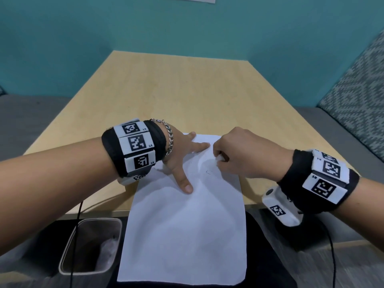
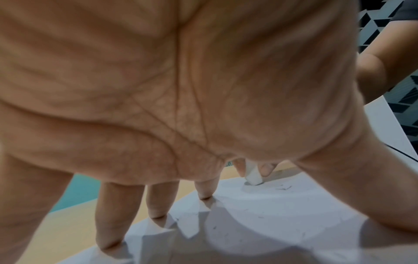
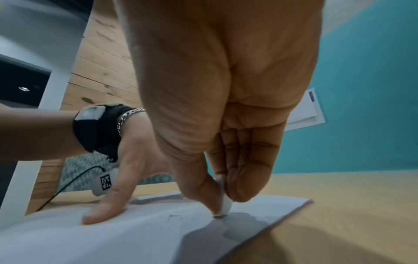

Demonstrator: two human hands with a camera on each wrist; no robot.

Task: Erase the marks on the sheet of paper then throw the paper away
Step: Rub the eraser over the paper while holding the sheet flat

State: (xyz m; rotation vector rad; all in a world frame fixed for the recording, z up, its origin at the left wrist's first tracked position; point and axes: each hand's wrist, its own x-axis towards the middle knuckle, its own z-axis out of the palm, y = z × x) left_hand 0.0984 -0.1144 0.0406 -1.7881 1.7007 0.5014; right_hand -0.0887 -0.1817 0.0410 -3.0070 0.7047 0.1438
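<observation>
A white sheet of paper point(image 1: 182, 221) lies on the wooden table point(image 1: 166, 90) and hangs over its near edge. My left hand point(image 1: 182, 154) is spread flat on the sheet's upper left, fingers point(image 2: 204, 189) and thumb straight and pressing it down. My right hand point(image 1: 239, 152) pinches a small white eraser point(image 1: 220, 158) between thumb and fingers. The eraser's tip point(image 3: 226, 207) touches the paper point(image 3: 113, 237) near its top right. A faint pencil mark point(image 1: 208, 171) shows just below the eraser point(image 2: 254, 176), between my two hands.
A grey waste bin point(image 1: 68, 250) with a liner stands on the floor below the table's near left corner. Black cables run down from both wrist cameras. A teal wall backs the table, and a patterned cushion point(image 1: 359, 96) sits at the right.
</observation>
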